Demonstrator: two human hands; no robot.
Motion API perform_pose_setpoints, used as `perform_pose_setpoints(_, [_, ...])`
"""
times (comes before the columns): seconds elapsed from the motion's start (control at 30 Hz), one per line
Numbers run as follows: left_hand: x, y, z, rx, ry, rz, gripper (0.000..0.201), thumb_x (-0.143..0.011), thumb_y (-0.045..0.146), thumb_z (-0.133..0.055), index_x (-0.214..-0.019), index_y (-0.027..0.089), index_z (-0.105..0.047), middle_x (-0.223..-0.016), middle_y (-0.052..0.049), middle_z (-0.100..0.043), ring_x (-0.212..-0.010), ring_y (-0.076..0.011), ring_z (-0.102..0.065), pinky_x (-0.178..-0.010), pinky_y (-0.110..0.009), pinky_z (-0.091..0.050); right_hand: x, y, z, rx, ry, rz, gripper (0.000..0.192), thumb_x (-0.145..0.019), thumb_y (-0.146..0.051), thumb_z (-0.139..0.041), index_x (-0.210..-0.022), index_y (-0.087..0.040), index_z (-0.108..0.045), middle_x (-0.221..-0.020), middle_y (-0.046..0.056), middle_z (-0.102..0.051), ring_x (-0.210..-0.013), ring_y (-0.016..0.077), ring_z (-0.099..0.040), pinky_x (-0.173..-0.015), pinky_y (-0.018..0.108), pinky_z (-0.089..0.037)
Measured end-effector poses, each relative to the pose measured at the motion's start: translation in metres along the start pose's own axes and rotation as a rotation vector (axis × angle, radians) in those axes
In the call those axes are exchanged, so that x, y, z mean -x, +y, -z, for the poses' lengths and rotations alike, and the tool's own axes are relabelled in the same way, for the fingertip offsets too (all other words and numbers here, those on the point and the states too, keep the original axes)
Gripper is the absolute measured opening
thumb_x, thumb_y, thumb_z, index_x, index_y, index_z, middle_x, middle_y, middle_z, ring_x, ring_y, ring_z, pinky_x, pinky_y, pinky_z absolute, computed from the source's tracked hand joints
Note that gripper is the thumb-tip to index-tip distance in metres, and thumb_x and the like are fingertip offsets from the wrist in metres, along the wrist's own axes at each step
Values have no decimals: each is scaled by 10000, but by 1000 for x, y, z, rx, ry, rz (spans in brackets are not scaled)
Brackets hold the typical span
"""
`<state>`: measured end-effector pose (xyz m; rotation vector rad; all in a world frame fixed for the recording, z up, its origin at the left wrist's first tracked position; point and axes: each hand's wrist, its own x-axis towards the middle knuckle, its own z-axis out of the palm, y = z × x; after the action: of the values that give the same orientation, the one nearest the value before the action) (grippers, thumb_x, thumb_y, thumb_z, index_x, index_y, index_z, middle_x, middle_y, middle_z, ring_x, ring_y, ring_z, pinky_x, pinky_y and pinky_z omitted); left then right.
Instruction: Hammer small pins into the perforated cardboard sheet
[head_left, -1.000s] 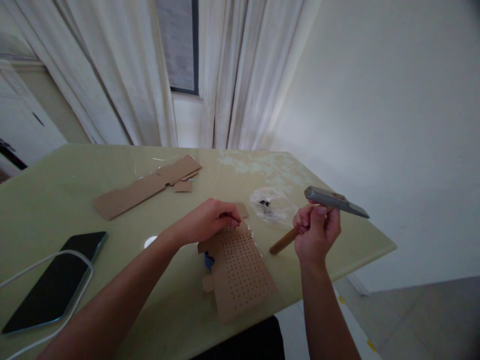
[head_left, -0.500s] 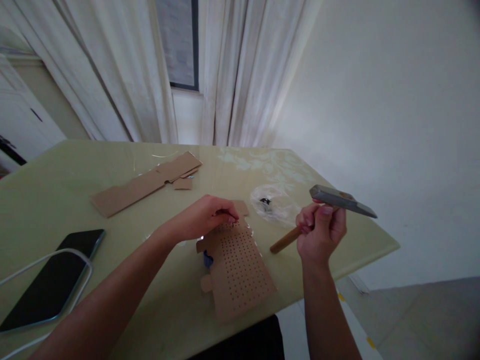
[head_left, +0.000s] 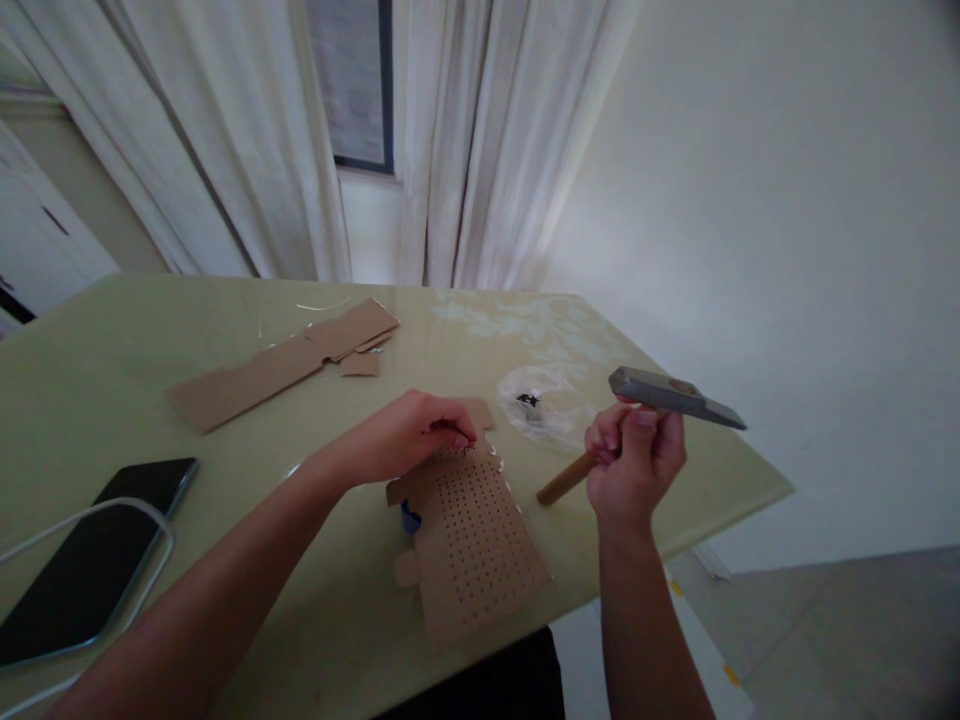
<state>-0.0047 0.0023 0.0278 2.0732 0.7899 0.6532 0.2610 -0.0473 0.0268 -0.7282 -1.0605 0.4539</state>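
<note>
No legible text, label, brand, number or sign in the head view.

Surfaces checked:
- Perforated cardboard sheet (head_left: 474,545): a grid of punched holes only, no print.
- Cardboard strips (head_left: 281,362), beyond the perforated sheet on the desk (head_left: 112,400): plain brown, unmarked.
- Phone (head_left: 86,565), left of the perforated sheet: screen dark, nothing displayed.
- Hammer (head_left: 660,400), right of the perforated sheet: a small reddish patch on the grey head, possibly a sticker, too small and blurred to read.
- Clear plastic bag (head_left: 546,408), beyond the perforated sheet to its right: no visible print.
</note>
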Motion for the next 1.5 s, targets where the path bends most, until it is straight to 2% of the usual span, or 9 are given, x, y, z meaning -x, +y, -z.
perform_pose_setpoints(0.37, [0,-2,3,-1,-28,36,194,-948,224,-631,-945,235,-825,-901,-18,-838,-810,-191,-746,-748,-288,-522,1,1,3,-61,0,4,256,-1010,-425,-758,-922,-229,-619,-571,-104,-432,-421,63,-287,-395,168,-257])
perform_pose_setpoints(0.67, [0,-6,-8,78,-13,29,123,-936,214,-685,-934,222,-808,-894,-11,-826,-842,-185,-744,-780,-281,-532,-2,1,1,-11,5,-23,350,-990,-520,-759,-906,-238,-570,-564,-115,-401,-415,59,-269,-394,163,-239])
perform_pose_setpoints(0.9, [-3,-9,-13,30,16,55,83,-934,229,-711,-916,213,-790,-879,4,-812,-830,-175,-724,-778,-276,-516,4,1,3,21,-7,-53,345,-1021,-537,-709,-915,-236,-579,-576,-110,-386,-435,70,-291,-413,187,-254])
perform_pose_setpoints(0.97, [-4,-8,-15,19,15,56,85,-929,230,-711,-899,208,-788,-872,3,-810,-825,-177,-723,-771,-277,-511,3,-4,6,114,-89,-102,316,-1033,-525,-691,-943,-230,-618,-579,-105,-392,-445,80,-306,-421,202,-257])
perform_pose_setpoints(1.03, [-5,-7,-15,13,12,55,90,-927,238,-712,-895,206,-790,-861,4,-810,-821,-178,-723,-767,-277,-508,-1,-11,9,341,-250,-141,274,-1040,-485,-686,-1000,-214,-687,-600,-85,-449,-482,93,-368,-461,220,-299])
perform_pose_setpoints(1.13, [-6,-10,-15,29,13,46,93,-917,258,-728,-881,199,-790,-845,0,-811,-809,-180,-723,-764,-277,-507,-9,-23,7,700,-540,-97,233,-1049,-411,-672,-1058,-197,-764,-712,-29,-644,-610,128,-547,-606,250,-410])
perform_pose_setpoints(1.2, [-7,-13,-16,47,13,31,91,-910,252,-729,-872,194,-789,-840,-2,-813,-798,-177,-723,-766,-277,-508,-13,-29,0,794,-687,-70,230,-1066,-385,-640,-1076,-203,-779,-849,8,-759,-726,161,-657,-703,267,-458])
perform_pose_setpoints(1.37, [-8,-18,-18,34,30,-14,75,-897,222,-727,-880,196,-795,-858,3,-816,-819,-174,-726,-780,-275,-500,-15,-39,-17,912,-862,-58,243,-1097,-352,-588,-1208,-234,-769,-1126,58,-839,-966,246,-781,-850,319,-502])
perform_pose_setpoints(1.5, [-9,-19,-19,28,38,-25,63,-888,214,-731,-844,196,-772,-830,11,-797,-812,-172,-714,-764,-273,-484,-13,-43,-22,1079,-1004,-65,260,-1112,-372,-566,-1229,-248,-763,-1103,76,-850,-981,289,-802,-823,340,-502])
